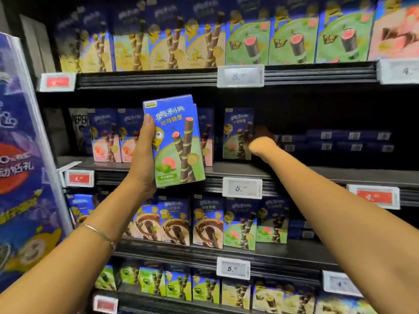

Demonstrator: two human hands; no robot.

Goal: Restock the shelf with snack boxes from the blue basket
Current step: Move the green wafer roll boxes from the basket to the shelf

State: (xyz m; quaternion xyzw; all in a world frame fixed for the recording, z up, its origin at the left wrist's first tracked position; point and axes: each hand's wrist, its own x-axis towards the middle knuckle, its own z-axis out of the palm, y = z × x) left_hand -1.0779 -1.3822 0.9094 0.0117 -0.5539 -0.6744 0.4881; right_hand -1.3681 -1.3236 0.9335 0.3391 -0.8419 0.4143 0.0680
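Note:
My left hand (142, 155) grips a blue and green snack box (179, 143) upright in front of the middle shelf (317, 172). A second box edge shows just behind it. My right hand (262, 135) reaches deep into the shelf's dark gap. It sits against the right side of a matching green box (235, 132) standing there. Its fingers are in shadow, so I cannot tell whether they hold that box. The blue basket is out of view.
Pink snack boxes (106, 141) stand at the left of the same shelf. Dark blue boxes (335, 141) lie stacked flat at the back right. Full rows fill the shelves above and below. Price tags (242, 188) line the shelf edges. A blue promo display (20, 166) stands on the left.

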